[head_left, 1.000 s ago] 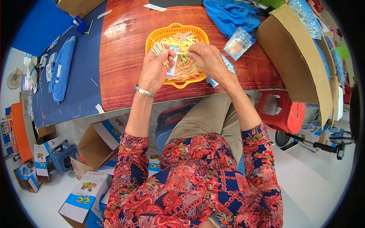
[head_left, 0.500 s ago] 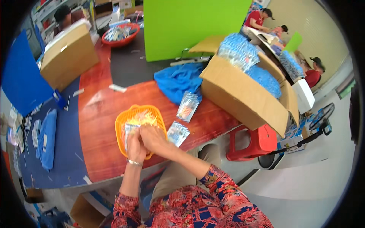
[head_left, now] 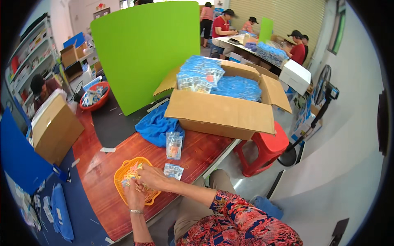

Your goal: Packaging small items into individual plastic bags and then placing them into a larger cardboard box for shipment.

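Observation:
An orange plastic basket point(head_left: 117, 180) holds many thin, short pieces point(head_left: 133, 168) in pink, yellow and green. Over its near part, my left hand point(head_left: 135, 196) is closed on a small clear packet point(head_left: 125, 181) with blue-and-white markings, largely hidden by the fingers. Right beside it is my right hand point(head_left: 154, 178), its fingers curled together over the basket; what they grip, if anything, I cannot make out. To the right of the basket, a clear packet with a blue-striped end point(head_left: 173, 171) lies close to my right wrist. More such packaging point(head_left: 174, 146) lies farther back, against a blue cloth point(head_left: 154, 127).
An open cardboard box point(head_left: 221, 115) full of blue-striped packets stands at the table's far right. Behind rises a green panel point(head_left: 147, 53). A red stool point(head_left: 264, 149) is beside the table. Left are a red basket point(head_left: 96, 104) and another carton point(head_left: 57, 129). People work at a farther table.
The view has swung up and to the right, so the table sits lower in it. My right hand has shifted slightly from my left hand, and the packet is less visible.

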A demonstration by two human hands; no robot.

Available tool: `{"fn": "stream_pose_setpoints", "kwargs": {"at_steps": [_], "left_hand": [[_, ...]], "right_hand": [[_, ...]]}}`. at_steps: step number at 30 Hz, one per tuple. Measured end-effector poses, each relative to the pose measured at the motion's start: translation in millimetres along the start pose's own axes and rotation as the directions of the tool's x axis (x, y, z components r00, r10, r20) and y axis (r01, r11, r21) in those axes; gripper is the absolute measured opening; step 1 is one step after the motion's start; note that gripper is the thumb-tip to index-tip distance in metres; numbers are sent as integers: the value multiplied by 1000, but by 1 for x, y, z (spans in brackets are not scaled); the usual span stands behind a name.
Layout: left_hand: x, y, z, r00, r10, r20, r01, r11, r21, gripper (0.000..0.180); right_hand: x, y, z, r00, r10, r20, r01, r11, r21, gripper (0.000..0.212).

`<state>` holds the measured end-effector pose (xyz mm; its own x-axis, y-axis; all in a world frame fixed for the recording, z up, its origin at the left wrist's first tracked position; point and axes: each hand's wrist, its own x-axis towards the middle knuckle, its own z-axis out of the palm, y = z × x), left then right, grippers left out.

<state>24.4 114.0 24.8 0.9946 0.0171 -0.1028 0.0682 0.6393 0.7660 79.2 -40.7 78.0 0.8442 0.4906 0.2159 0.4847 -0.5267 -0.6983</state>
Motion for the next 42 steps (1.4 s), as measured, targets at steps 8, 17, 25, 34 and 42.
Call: {"fn": "stream_pose_setpoints", "kwargs": {"at_steps": [8,17,25,34,42], "left_hand": [[-11,15,43,989,-150,-8,145,941,307,20],[-18,12,29,993,-122,-4,98,781,617,59],[-24,0,21,978,-63,198,-94,716,692,68],[-31,-2,39,965,37,258,-220,646,731,77],[-17,40,22,915,364,175,-56,-315,947,56]], "right_hand": [[-3,13,-10,885,-465,17,460,880,116,27],[-17,8,-3,884,-467,-24,465,884,-55,13],[-22,3,4,978,-105,-181,173,893,415,17],[-26,7,3,938,-316,-141,340,918,205,13],[-14,20,-42,950,-144,-278,214,947,239,10]]}}
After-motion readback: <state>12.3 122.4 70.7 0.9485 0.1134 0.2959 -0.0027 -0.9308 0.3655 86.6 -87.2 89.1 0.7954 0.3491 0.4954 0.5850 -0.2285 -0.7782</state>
